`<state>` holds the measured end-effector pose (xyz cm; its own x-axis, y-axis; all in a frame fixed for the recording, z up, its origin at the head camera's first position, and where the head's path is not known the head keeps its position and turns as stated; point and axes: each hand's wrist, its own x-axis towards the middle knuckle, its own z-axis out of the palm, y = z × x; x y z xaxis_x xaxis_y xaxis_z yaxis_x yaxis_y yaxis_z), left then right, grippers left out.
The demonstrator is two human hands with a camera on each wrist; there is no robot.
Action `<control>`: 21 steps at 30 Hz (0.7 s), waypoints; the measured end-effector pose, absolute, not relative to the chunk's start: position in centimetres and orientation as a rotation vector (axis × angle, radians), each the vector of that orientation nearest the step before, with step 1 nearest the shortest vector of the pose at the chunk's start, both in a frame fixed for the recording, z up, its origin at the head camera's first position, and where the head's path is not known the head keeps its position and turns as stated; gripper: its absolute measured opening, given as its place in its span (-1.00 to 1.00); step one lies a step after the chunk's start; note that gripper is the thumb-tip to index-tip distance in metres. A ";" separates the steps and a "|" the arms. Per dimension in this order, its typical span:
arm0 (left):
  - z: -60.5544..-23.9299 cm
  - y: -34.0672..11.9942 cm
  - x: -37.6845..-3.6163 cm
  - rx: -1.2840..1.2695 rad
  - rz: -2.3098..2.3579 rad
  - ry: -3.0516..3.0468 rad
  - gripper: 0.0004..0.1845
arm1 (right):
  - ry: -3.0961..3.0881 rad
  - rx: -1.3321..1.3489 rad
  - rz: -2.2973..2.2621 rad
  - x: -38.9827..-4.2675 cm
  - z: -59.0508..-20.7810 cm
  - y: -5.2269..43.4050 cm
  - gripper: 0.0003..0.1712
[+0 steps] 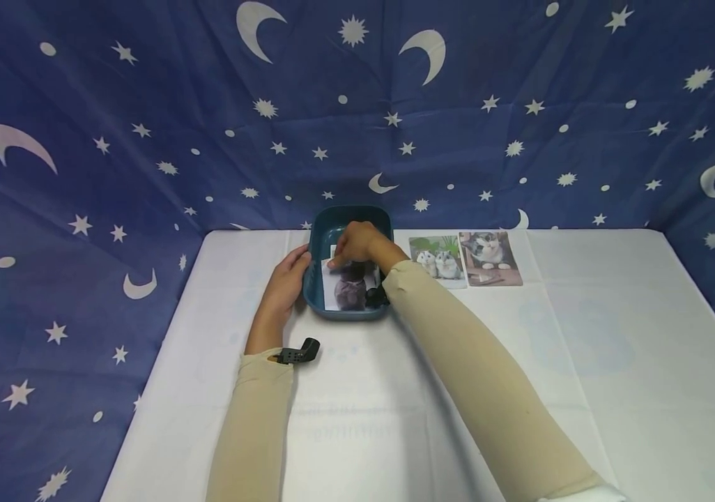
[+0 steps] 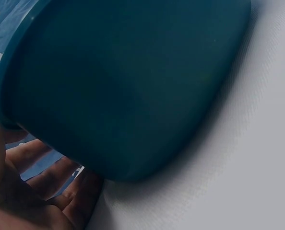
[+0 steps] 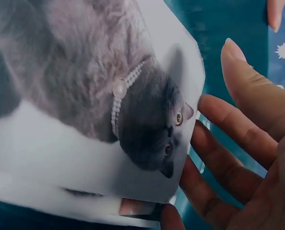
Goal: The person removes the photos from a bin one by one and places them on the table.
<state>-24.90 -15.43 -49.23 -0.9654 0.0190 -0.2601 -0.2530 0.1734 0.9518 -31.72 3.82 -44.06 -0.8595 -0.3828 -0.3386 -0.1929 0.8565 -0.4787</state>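
A teal plastic tub [image 1: 350, 217] stands at the back middle of the white table. Inside it lies a photo of a grey cat [image 1: 350, 289] with a pearl collar [image 3: 118, 91]. My right hand [image 1: 360, 242] reaches into the tub over the photo's far edge. Its fingers [image 3: 219, 143] lie fairly straight along and under that edge, with the thumb [image 3: 248, 91] raised off the paper. A second sheet [image 3: 46, 206] shows under the photo. My left hand [image 1: 285, 282] rests against the tub's left outer wall [image 2: 133, 86], with its fingers [image 2: 51, 177] spread along the wall.
Two more animal photos lie side by side on the table right of the tub: a pair of small furry animals [image 1: 437, 259] and a cat [image 1: 490, 256]. A blue star-and-moon cloth [image 1: 357, 104] hangs behind and at both sides. The white tablecloth [image 1: 583, 362] covers the table.
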 end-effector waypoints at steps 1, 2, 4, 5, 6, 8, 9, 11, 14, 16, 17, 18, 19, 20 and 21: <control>-49.2 -15.4 -24.8 -0.233 1.871 2.233 -0.47 | 2.600 -0.432 -0.612 -31.7 -44.0 3.8 -0.63; -49.2 -15.5 -24.7 -0.238 1.864 2.232 -0.47 | 2.598 -0.444 -0.615 -31.6 -43.9 3.8 -0.65; -49.2 -15.5 -24.6 -0.249 1.853 2.236 -0.47 | 2.593 -0.465 -0.625 -31.5 -43.7 3.9 -0.69; -49.2 -15.5 -24.6 -0.250 1.851 2.239 -0.47 | 2.592 -0.474 -0.629 -31.5 -43.6 4.0 -0.72; -49.1 -15.4 -24.6 -0.246 1.851 2.243 -0.48 | 2.591 -0.480 -0.636 -31.4 -43.4 4.0 -0.74; -49.2 -15.5 -24.6 -0.228 1.865 2.238 -0.48 | 2.580 -0.491 -0.661 -31.4 -43.1 4.1 -0.79; -49.2 -15.5 -24.6 -0.220 1.873 2.236 -0.48 | 2.571 -0.497 -0.674 -31.4 -42.9 4.2 -0.80; -49.3 -15.5 -24.7 -0.203 1.879 2.233 -0.48 | 2.537 -0.506 -0.706 -31.3 -42.6 4.2 -0.78; -49.4 -15.6 -24.8 -0.199 1.880 2.232 -0.48 | 2.498 -0.537 -0.709 -31.2 -42.3 4.4 -0.68; -49.5 -15.7 -24.8 -0.202 1.876 2.233 -0.48 | 2.500 -0.564 -0.682 -31.0 -42.1 4.6 -0.64; -49.5 -15.6 -24.8 -0.204 1.876 2.232 -0.48 | 2.512 -0.580 -0.666 -30.8 -42.0 4.8 -0.62; -49.6 -15.6 -24.8 -0.202 1.877 2.234 -0.48 | 2.529 -0.601 -0.651 -30.7 -41.9 5.0 -0.61; -49.6 -15.6 -24.9 -0.205 1.869 2.229 -0.47 | 2.547 -0.613 -0.650 -30.5 -41.8 5.2 -0.59; -49.6 -15.6 -24.9 -0.203 1.871 2.229 -0.47 | 2.560 -0.624 -0.667 -30.3 -41.6 5.5 -0.59; -49.6 -15.6 -24.9 -0.203 1.873 2.228 -0.47 | 2.572 -0.627 -0.698 -30.2 -41.4 5.8 -0.59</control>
